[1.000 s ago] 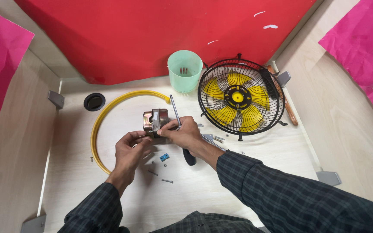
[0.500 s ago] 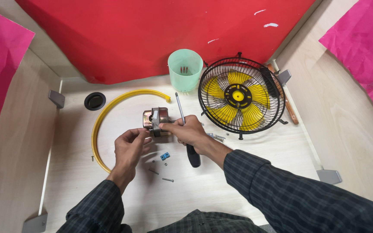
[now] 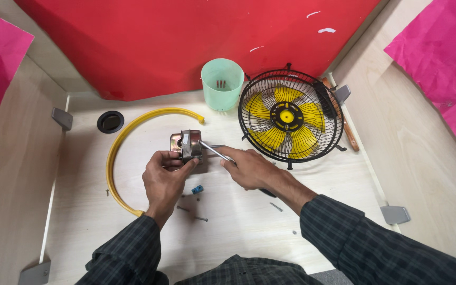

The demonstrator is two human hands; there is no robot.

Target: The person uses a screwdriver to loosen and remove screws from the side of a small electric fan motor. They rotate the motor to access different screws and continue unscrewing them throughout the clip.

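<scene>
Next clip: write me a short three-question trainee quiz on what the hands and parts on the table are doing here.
1. True or false: the left hand holds the small metal motor from below.
2. What does the screwdriver in the right hand point at?
A. the green cup
B. the motor
C. the fan
3. Fill in: the curved yellow strip lies on the table to the ____ of the motor in the head view.

Key
1. True; its fingers wrap the motor's lower side.
2. B; the shaft's tip meets the motor, while the green cup and the caged fan with yellow blades stand apart.
3. left.
</scene>
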